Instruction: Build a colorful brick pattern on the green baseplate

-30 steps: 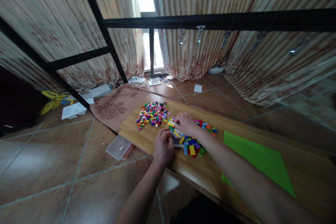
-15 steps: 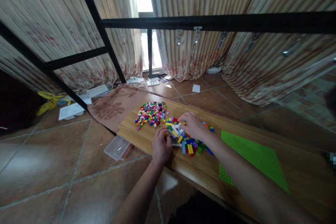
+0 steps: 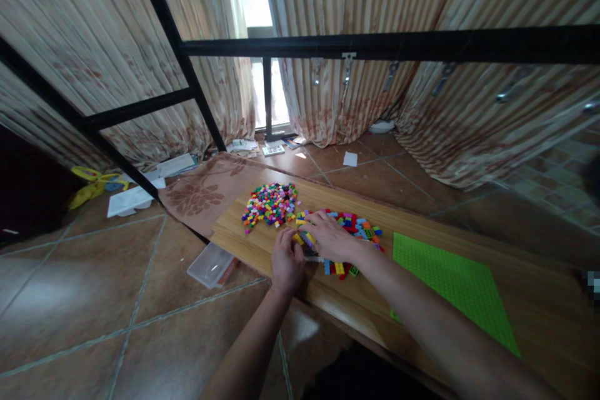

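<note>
Two brick piles (image 3: 270, 204) (image 3: 360, 226), one green baseplate (image 3: 450, 275)

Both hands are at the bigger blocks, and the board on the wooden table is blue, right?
No, the board is green, not blue, as the head view shows. It is on the wooden table, and the left hand and right hand are at the bigger blocks.
</note>
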A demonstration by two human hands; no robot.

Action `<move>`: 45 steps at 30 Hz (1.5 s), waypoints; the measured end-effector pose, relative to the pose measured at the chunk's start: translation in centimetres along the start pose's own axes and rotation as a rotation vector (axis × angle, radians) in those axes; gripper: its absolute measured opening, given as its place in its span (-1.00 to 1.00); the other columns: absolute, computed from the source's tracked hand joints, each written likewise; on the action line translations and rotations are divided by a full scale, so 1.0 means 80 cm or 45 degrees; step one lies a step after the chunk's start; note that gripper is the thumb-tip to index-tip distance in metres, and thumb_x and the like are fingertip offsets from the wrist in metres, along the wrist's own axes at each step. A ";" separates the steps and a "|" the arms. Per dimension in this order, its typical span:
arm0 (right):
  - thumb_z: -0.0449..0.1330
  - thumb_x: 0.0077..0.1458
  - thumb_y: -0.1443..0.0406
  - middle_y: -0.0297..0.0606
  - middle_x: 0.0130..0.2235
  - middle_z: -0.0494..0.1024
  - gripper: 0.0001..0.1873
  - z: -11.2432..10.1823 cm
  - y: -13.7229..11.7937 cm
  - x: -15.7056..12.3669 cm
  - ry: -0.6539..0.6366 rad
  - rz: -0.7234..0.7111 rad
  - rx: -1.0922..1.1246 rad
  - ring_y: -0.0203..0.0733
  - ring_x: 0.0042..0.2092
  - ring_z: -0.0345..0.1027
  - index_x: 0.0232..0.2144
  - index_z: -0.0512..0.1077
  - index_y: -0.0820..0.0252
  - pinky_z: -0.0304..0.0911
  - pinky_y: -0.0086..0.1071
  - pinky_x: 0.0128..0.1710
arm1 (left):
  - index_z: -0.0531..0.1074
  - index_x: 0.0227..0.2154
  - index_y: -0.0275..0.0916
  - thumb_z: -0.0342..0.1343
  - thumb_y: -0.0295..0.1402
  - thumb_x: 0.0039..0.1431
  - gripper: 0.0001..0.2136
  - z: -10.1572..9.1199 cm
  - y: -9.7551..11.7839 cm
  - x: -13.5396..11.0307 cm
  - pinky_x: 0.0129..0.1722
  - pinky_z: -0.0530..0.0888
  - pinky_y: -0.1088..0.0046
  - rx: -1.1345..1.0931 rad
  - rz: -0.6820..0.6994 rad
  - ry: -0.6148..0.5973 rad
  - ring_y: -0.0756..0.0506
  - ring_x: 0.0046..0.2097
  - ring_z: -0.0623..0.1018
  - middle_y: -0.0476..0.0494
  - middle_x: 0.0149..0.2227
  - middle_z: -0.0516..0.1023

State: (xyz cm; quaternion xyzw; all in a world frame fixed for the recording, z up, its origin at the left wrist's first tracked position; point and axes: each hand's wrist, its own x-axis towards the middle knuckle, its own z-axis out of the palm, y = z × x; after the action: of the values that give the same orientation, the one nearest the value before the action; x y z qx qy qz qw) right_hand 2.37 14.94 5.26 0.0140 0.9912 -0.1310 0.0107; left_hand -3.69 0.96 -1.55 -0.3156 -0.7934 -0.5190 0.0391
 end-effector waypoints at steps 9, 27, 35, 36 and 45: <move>0.14 0.10 0.45 -0.07 0.11 0.38 -0.49 -0.004 0.013 0.008 -0.044 -0.123 -0.055 0.02 0.13 0.19 0.11 0.39 0.09 0.13 -0.07 0.14 | 0.46 -0.15 -0.28 -0.05 -0.60 0.13 -0.71 0.001 0.000 0.002 0.09 0.46 0.20 0.022 0.006 0.021 -0.15 0.02 0.51 -0.25 -0.08 0.51; 0.29 -0.07 0.32 -0.02 0.01 0.42 -0.45 -0.027 0.011 0.035 -0.213 -0.096 -0.122 0.11 0.05 0.24 0.03 0.40 0.22 0.20 -0.14 0.06 | 0.41 -0.09 -0.28 -0.02 -0.58 0.12 -0.70 0.001 -0.002 0.000 0.04 0.49 0.23 0.065 0.020 0.039 -0.14 -0.01 0.53 -0.25 -0.09 0.52; 0.37 -0.22 0.34 -0.01 0.03 0.39 -0.35 -0.024 0.013 0.030 -0.069 -0.146 -0.025 0.06 0.06 0.20 -0.01 0.36 0.31 0.19 -0.17 0.06 | 0.42 -0.09 -0.27 -0.01 -0.56 0.15 -0.72 0.000 0.001 0.001 0.02 0.49 0.24 0.035 0.002 0.028 -0.14 -0.03 0.54 -0.25 -0.09 0.52; 0.37 -0.22 0.34 -0.02 0.03 0.39 -0.36 -0.023 0.013 0.028 -0.038 -0.158 -0.010 0.05 0.05 0.20 -0.02 0.35 0.31 0.19 -0.17 0.06 | 0.43 -0.09 -0.26 0.00 -0.54 0.16 -0.73 0.000 0.001 0.001 0.02 0.49 0.25 0.024 0.000 0.026 -0.14 -0.03 0.54 -0.24 -0.09 0.52; 0.34 -0.14 0.41 -0.07 -0.06 0.44 -0.49 -0.019 0.009 0.015 0.071 -0.125 0.132 0.00 0.01 0.30 -0.08 0.35 0.25 0.20 -0.20 -0.02 | 0.45 -0.01 -0.22 0.11 -0.36 0.18 -0.69 -0.002 0.006 -0.001 -0.17 0.49 0.38 -0.077 -0.112 -0.084 -0.08 -0.23 0.56 -0.13 -0.21 0.58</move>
State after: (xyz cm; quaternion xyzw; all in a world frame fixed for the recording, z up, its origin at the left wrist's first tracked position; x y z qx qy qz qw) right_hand 1.16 16.04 6.48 -0.0306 0.9825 -0.1819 -0.0243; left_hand -3.38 0.89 -1.11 -0.2985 -0.7913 -0.5332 -0.0194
